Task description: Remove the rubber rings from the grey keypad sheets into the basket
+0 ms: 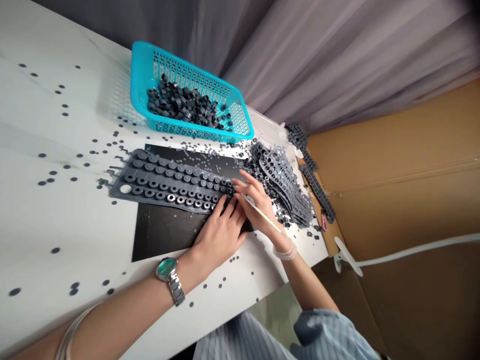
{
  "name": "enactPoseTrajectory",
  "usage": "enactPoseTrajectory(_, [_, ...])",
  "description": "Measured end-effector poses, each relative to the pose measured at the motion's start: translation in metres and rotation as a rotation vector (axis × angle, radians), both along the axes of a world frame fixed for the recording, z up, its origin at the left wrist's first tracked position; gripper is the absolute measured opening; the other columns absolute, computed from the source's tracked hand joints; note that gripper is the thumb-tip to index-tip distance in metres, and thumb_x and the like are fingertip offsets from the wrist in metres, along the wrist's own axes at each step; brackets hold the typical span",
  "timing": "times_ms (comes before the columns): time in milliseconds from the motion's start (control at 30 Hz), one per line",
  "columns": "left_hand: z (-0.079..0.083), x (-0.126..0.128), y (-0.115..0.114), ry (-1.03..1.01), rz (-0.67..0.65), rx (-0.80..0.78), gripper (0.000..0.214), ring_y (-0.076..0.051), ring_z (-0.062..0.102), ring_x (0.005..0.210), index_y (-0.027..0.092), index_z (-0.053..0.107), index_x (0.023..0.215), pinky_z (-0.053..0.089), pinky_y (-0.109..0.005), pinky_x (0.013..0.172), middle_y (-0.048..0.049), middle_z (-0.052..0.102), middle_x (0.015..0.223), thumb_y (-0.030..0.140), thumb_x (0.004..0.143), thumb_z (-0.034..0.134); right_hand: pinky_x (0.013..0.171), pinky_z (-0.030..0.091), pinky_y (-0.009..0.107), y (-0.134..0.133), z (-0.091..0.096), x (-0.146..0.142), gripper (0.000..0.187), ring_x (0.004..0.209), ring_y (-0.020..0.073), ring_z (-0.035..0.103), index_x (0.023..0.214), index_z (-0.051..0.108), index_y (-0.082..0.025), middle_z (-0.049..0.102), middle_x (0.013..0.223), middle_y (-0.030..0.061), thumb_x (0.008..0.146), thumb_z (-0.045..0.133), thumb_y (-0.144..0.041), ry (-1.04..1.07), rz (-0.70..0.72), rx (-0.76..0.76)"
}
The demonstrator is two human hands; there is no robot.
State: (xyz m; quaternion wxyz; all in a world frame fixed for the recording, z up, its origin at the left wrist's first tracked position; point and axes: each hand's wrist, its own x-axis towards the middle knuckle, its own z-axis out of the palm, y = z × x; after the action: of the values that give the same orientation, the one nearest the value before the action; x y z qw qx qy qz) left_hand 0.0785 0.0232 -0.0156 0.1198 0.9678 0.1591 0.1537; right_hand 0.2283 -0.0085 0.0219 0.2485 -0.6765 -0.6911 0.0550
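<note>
A dark grey moulded rubber sheet [165,176] with rows of round ring-shaped pieces lies across a black mat [150,235]. My left hand [221,227], with a watch on its wrist, rests on the sheet's right end with fingers stretched out, pressing its near edge. My right hand [258,202] is closed around a thin pale stick [264,216], its tip pointing at the sheet beside my left fingertips. The exact tip contact is hidden by the fingers. Right of my hands sits a pile of similar grey sheets [287,182].
A turquoise basket [195,127] holding many small dark rings [183,105] stands behind the sheet. Small dark discs [66,166] are scattered over the white table [90,225]. Cardboard [397,160] and a white curved bar [412,250] are at the right, a grey curtain [318,55] behind.
</note>
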Motion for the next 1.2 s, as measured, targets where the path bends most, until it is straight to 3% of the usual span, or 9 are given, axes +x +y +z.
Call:
enactPoseTrajectory(133, [0.000,-0.001,-0.001,0.009,-0.003,-0.010,0.052,-0.032,0.052,0.129,0.008,0.060,0.135,0.026,-0.052,0.118,-0.0146,0.065,0.135,0.041,0.098,0.044,0.107,0.049,0.049,-0.004,0.003,-0.005,0.017,0.134,0.0253,0.053,0.106,0.064,-0.022,0.062,0.136,0.0128,0.100,0.048,-0.023,-0.022,0.084,-0.043])
enactPoseTrajectory(300, [0.002,-0.001,-0.001,0.033,-0.011,-0.020,0.049,-0.032,0.056,0.125,0.010,0.062,0.133,0.028,-0.052,0.116,-0.0143,0.066,0.133,0.040,0.099,0.045,0.105,0.048,0.050,0.000,0.003,-0.003,0.018,0.141,0.0258,0.045,0.109,0.064,-0.021,0.068,0.128,0.0115,0.100,0.049,-0.024,-0.097,0.168,-0.075])
enactPoseTrajectory(633, [0.002,-0.002,-0.001,0.036,-0.001,-0.008,0.052,-0.035,0.052,0.128,0.009,0.060,0.136,0.028,-0.052,0.115,-0.0152,0.065,0.135,0.041,0.098,0.046,0.098,0.052,0.048,0.008,-0.003,-0.001,0.020,0.142,0.0256,0.044,0.106,0.061,-0.020,0.068,0.126,0.0147,0.102,0.041,-0.017,-0.249,0.287,-0.016])
enactPoseTrajectory(733, [0.003,-0.002,0.000,0.043,-0.009,-0.016,0.055,-0.035,0.048,0.132,0.009,0.055,0.140,0.027,-0.052,0.116,-0.0159,0.060,0.141,0.042,0.098,0.045,0.100,0.053,0.048,0.008,-0.007,0.001,0.019,0.138,0.0256,0.049,0.108,0.060,-0.021,0.064,0.131,0.0147,0.101,0.042,-0.018,-0.216,0.219,0.027])
enactPoseTrajectory(833, [0.002,-0.001,-0.001,0.033,0.005,-0.030,0.058,-0.034,0.046,0.134,0.007,0.052,0.142,0.026,-0.052,0.117,-0.0172,0.056,0.144,0.044,0.098,0.043,0.103,0.053,0.049,0.012,-0.013,0.009,0.020,0.130,0.0253,0.056,0.111,0.059,-0.023,0.056,0.141,0.0144,0.102,0.042,-0.026,-0.079,-0.024,0.173])
enactPoseTrajectory(933, [0.000,-0.001,-0.001,0.025,0.015,-0.030,0.061,-0.033,0.042,0.138,0.004,0.048,0.145,0.025,-0.052,0.118,-0.0178,0.053,0.147,0.044,0.099,0.040,0.112,0.046,0.051,0.021,-0.017,0.021,0.024,0.138,0.0255,0.048,0.112,0.059,-0.023,0.055,0.140,0.0138,0.102,0.040,-0.034,-0.005,-0.182,0.212])
enactPoseTrajectory(1067, [-0.002,0.000,-0.001,0.025,0.005,-0.020,0.062,-0.034,0.042,0.138,0.003,0.045,0.146,0.024,-0.053,0.119,-0.0178,0.052,0.148,0.044,0.099,0.039,0.118,0.037,0.054,0.027,-0.017,0.024,0.020,0.150,0.0260,0.029,0.108,0.061,-0.023,0.059,0.137,0.0132,0.101,0.046,-0.034,-0.072,-0.114,0.138])
enactPoseTrajectory(1200, [-0.001,-0.001,0.000,0.010,-0.002,-0.012,0.059,-0.034,0.045,0.136,0.004,0.052,0.141,0.023,-0.052,0.120,-0.0175,0.057,0.144,0.042,0.098,0.043,0.113,0.043,0.051,0.022,-0.012,0.011,0.016,0.145,0.0255,0.040,0.106,0.062,-0.023,0.063,0.133,0.0117,0.100,0.048,-0.027,-0.066,-0.027,0.077])
